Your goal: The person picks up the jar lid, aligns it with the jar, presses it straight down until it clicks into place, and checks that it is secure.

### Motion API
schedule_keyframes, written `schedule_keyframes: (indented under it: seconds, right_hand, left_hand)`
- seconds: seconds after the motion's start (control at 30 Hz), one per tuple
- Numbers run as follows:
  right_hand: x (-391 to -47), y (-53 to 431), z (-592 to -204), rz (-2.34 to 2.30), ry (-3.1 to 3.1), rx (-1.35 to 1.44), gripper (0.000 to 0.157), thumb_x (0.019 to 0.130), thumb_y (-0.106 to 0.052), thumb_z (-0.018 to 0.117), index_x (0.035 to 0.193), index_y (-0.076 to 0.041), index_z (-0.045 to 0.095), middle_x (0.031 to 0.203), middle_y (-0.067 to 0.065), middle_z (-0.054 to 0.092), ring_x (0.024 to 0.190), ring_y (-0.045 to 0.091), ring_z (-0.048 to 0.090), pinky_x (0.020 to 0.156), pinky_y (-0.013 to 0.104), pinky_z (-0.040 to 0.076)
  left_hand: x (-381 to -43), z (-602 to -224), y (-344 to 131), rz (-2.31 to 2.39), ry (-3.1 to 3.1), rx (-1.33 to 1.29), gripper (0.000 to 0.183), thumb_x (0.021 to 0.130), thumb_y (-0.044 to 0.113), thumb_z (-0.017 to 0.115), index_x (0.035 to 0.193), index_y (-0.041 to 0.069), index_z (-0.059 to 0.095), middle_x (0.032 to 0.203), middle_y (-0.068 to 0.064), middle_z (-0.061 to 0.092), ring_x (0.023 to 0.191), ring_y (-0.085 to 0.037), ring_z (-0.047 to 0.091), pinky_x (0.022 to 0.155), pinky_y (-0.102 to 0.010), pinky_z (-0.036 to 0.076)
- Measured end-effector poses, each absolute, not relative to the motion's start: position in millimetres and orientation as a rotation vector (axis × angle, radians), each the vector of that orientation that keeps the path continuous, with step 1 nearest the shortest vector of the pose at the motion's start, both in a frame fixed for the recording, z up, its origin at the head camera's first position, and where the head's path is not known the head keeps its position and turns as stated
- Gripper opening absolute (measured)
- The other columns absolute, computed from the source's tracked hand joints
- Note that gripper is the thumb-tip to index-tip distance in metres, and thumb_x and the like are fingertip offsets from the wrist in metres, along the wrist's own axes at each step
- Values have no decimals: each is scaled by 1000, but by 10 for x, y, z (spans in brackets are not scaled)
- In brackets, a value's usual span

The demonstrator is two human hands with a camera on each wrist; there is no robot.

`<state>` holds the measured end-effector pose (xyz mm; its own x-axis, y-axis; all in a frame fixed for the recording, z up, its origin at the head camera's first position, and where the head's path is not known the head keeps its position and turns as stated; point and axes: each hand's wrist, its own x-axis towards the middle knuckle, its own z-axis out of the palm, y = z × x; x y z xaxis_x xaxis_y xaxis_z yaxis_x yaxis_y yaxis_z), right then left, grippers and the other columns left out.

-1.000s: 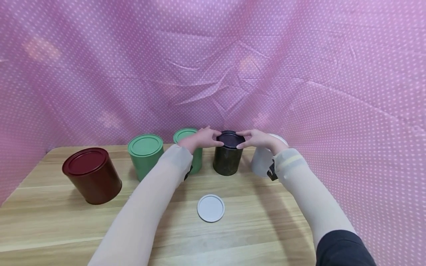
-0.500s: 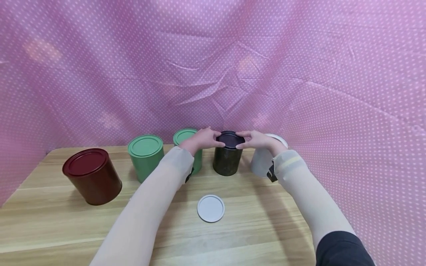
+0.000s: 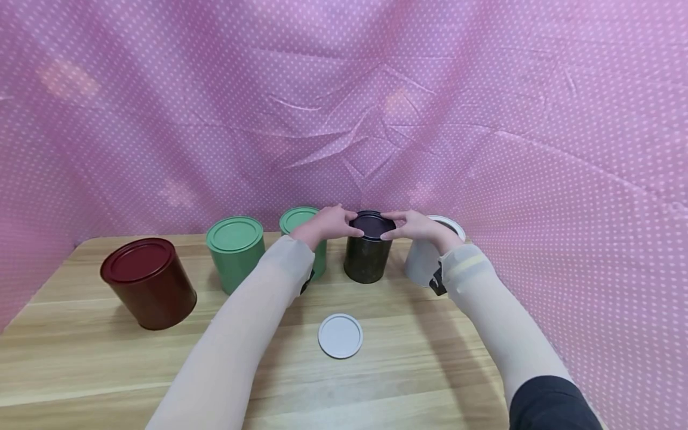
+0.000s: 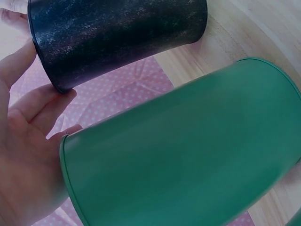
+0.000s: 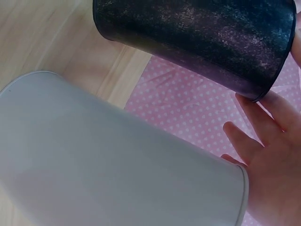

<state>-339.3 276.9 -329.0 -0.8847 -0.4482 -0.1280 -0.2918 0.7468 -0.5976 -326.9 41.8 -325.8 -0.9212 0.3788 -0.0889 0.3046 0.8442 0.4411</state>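
An upright black can [image 3: 368,261] stands on the wooden table, a dark lid [image 3: 372,225] set in its top. My left hand [image 3: 329,224] holds the left side of its rim, thumb at the near edge and fingers at the far edge. Opposite, my right hand [image 3: 420,228] grips the right side of the rim in the same way. In the left wrist view, fingertips [image 4: 66,96] touch the rim, and the palm is beside a green can [image 4: 183,150]. A white can [image 5: 122,155] lies close by the right palm in the right wrist view.
A round white lid [image 3: 341,336] lies on the table [image 3: 408,370] in front. The white can's top looks open, partly hidden by my right hand. Another green can [image 3: 235,257] and a dark red can [image 3: 149,283] stand left. Pink dotted cloth [image 3: 344,107] hangs behind.
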Motion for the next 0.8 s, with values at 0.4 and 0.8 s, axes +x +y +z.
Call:
schedule_keyframes:
  seconds: [0.4, 0.8]
  right_hand:
    - [-3424, 2684, -3218, -793, 2723, -519, 70, 85, -34, 70, 147, -16, 43, 147, 22, 43, 135, 36, 41, 112, 50, 33]
    - [-3426, 2647, -3221, -743, 2702, -514, 72, 85, -34, 70, 147, -14, 42, 147, 22, 43, 137, 36, 39, 114, 50, 30]
  left_hand:
    - [-3343, -3166, 397, 624, 2837, 565, 65, 88, 41, 67, 141, 8, 49, 146, -9, 49, 137, -26, 43, 113, -39, 36]
    - [-3400, -3190, 401, 583, 2795, 550, 64, 89, 41, 67, 142, 10, 49, 146, -10, 48, 138, -27, 42, 114, -41, 34]
